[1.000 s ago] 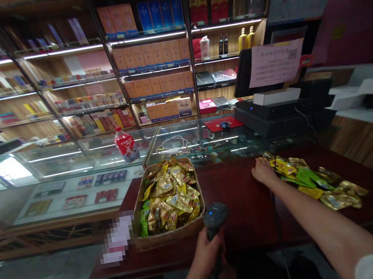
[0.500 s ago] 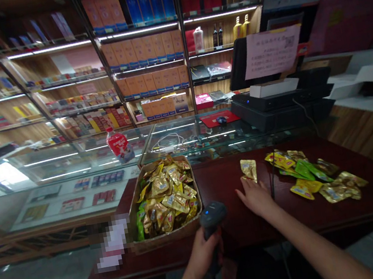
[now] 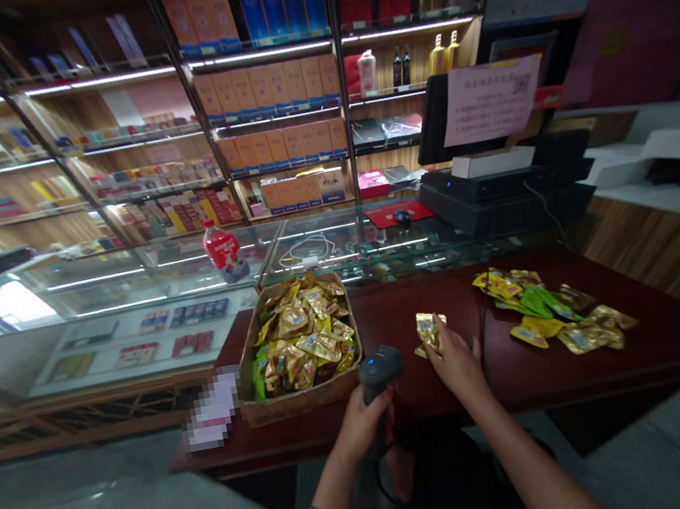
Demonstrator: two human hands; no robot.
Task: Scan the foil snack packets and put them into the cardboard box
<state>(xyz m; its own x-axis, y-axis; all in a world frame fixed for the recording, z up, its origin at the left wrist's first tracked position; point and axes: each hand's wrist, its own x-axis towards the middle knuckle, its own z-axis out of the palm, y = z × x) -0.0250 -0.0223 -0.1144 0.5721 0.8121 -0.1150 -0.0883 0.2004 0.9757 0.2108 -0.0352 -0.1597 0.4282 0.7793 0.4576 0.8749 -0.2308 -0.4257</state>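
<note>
My left hand [image 3: 362, 423] is wrapped around the handle of a dark barcode scanner [image 3: 381, 365], whose head shows a small blue light. Its cable hangs below the table edge. To the right, my right hand [image 3: 457, 364] has its fingers on the right edge of a gold foil snack packet [image 3: 428, 328], close to the tabletop. The thumb side is partly hidden. Left of the scanner stands a cardboard box [image 3: 304, 401] heaped with gold, yellow and green packets [image 3: 301, 331]. A loose pile of similar packets [image 3: 543, 308] lies to the right of my right hand.
Behind the dark red table [image 3: 382, 308] runs a glass counter [image 3: 342, 267] with a red-labelled bottle [image 3: 225, 253], a white cable [image 3: 306, 252] and a mouse [image 3: 402, 215]. A monitor [image 3: 435, 119] with a paper notice stands at right. A thin dark cable [image 3: 485, 312] crosses near the pile.
My right hand has moved left, and the gold snack packet has shifted left with it, nearer to the scanner. The scanner stays in my left hand. The whole view has shifted slightly.
</note>
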